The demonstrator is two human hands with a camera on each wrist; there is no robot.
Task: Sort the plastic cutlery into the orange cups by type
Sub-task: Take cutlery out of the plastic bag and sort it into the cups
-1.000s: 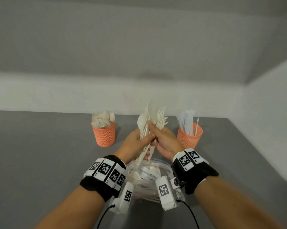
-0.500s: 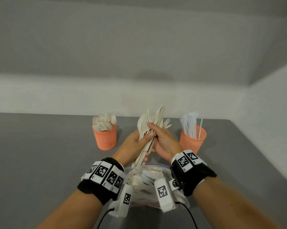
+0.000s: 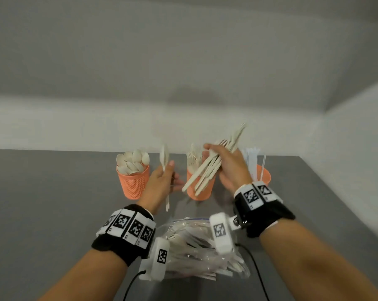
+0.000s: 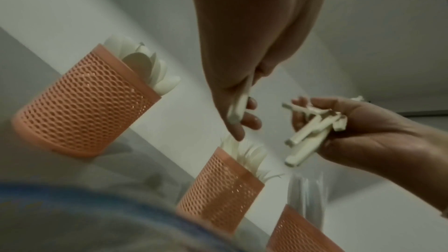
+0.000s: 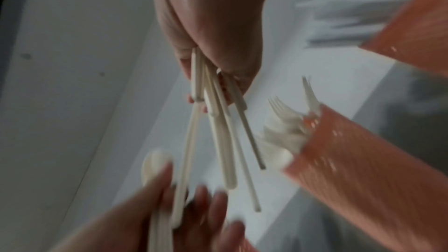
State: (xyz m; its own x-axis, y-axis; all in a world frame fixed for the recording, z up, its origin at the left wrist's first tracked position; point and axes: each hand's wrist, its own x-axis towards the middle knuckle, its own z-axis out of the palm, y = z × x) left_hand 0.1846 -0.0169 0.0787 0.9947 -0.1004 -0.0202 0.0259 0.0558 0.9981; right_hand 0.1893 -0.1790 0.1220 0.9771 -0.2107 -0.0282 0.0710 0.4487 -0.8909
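Note:
Three orange mesh cups stand in a row: the spoon cup point(image 3: 132, 181) point(image 4: 80, 106), the fork cup point(image 3: 200, 189) point(image 4: 218, 189) point(image 5: 363, 160) and the cup of clear wrapped pieces point(image 3: 263, 177) point(image 5: 417, 26). My left hand point(image 3: 169, 171) point(image 4: 238, 114) pinches a white spoon point(image 3: 164, 157) point(image 5: 155, 166) upright between the spoon cup and the fork cup. My right hand point(image 3: 213, 154) point(image 5: 206, 87) grips a slanted bundle of white cutlery point(image 3: 207, 170) point(image 4: 310, 131) point(image 5: 218, 137) in front of the fork cup. How many pieces the left hand holds is unclear.
A clear zip bag point(image 3: 196, 246) with several more white cutlery pieces lies on the grey table point(image 3: 53, 203) between my wrists. White walls close the back and the right side. The table's right edge point(image 3: 327, 192) runs near the right cup.
Both hands held one bundle together before. Now they have parted: the left hand drew the spoon out to the left, and the right hand carried the rest rightward.

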